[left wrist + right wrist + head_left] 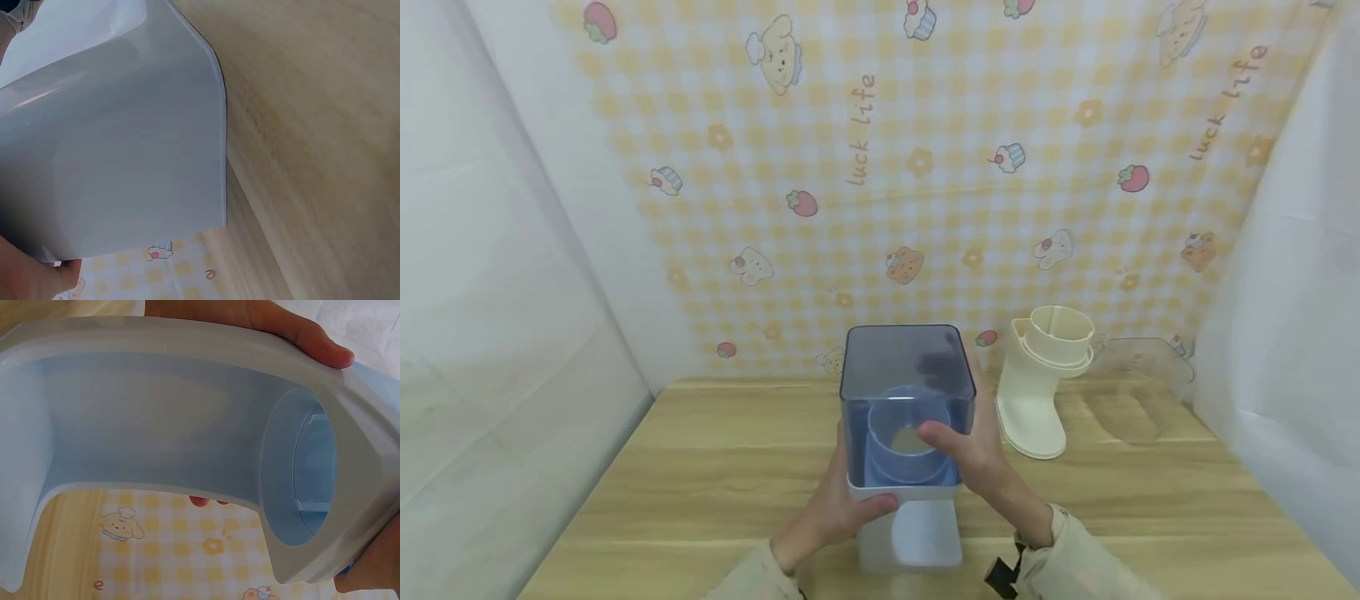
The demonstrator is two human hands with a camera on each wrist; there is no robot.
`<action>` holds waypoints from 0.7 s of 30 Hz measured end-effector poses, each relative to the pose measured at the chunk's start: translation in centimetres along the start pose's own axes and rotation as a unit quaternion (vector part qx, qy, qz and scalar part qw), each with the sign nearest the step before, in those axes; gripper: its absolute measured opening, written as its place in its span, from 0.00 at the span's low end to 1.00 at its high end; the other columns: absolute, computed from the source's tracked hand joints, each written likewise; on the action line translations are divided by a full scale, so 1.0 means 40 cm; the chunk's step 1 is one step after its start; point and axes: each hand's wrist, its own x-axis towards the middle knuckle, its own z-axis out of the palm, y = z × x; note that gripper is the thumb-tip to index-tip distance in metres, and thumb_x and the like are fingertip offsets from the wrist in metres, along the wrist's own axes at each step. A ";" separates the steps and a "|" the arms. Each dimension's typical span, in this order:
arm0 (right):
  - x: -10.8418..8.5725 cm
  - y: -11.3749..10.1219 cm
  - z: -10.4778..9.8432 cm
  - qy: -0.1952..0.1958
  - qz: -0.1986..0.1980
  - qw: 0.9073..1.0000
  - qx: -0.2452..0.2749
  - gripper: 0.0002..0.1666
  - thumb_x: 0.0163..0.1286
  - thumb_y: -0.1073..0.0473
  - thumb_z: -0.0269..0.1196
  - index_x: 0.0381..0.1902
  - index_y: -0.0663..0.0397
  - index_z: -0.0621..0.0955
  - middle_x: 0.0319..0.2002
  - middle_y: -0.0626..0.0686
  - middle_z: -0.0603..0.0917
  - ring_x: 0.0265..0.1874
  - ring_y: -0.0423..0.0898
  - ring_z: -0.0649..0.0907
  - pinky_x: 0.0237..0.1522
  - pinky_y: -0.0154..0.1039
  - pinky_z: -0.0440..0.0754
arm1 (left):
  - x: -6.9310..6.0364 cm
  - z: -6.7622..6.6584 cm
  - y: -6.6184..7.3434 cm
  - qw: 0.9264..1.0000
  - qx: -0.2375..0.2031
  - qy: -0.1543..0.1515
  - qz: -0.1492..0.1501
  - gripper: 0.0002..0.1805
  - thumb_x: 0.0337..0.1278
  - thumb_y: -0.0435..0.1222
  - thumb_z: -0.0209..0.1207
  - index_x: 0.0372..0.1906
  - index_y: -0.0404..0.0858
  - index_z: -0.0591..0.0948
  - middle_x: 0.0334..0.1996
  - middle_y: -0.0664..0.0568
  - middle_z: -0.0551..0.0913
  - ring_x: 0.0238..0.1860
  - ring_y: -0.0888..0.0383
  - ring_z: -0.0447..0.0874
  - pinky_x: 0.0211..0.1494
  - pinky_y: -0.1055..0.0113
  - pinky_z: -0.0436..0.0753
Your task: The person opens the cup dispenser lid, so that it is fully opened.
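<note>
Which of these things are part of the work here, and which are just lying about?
In hand:
pale stand, held by the left hand
tinted box on top, held by the right hand

Apparently just lying about, untouched:
cream stand
clear piece beside it

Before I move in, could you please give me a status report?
Left hand gripping white stand; right hand holding tinted container atop it. Cream stand upright beyond right hand, seemingly not in the way.
</note>
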 end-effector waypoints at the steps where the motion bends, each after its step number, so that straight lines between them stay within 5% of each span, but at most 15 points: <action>1: 0.000 0.000 0.001 0.000 0.000 1.000 -0.001 0.57 0.59 0.27 0.64 0.76 0.50 0.60 0.60 0.58 0.75 0.56 0.51 0.77 0.58 0.42 0.76 | -0.001 0.000 0.000 1.000 -0.002 0.000 0.001 0.57 0.56 0.41 0.70 0.78 0.38 0.41 0.67 0.36 0.69 0.60 0.49 0.79 0.63 0.55 0.81; 13: -0.009 0.003 -0.005 0.012 -0.010 1.000 0.008 0.58 0.60 0.30 0.66 0.78 0.52 0.57 0.61 0.56 0.75 0.58 0.49 0.77 0.58 0.38 0.76 | -0.002 0.007 -0.010 1.000 0.010 0.009 0.000 0.57 0.55 0.40 0.70 0.78 0.38 0.41 0.66 0.38 0.70 0.60 0.51 0.79 0.63 0.58 0.80; 21: -0.007 0.002 -0.004 0.007 0.019 1.000 -0.001 0.56 0.61 0.30 0.64 0.78 0.46 0.56 0.61 0.57 0.75 0.56 0.49 0.78 0.57 0.40 0.77 | -0.005 0.000 -0.004 1.000 0.012 0.015 -0.012 0.57 0.55 0.40 0.70 0.78 0.39 0.41 0.64 0.38 0.71 0.58 0.52 0.80 0.62 0.58 0.81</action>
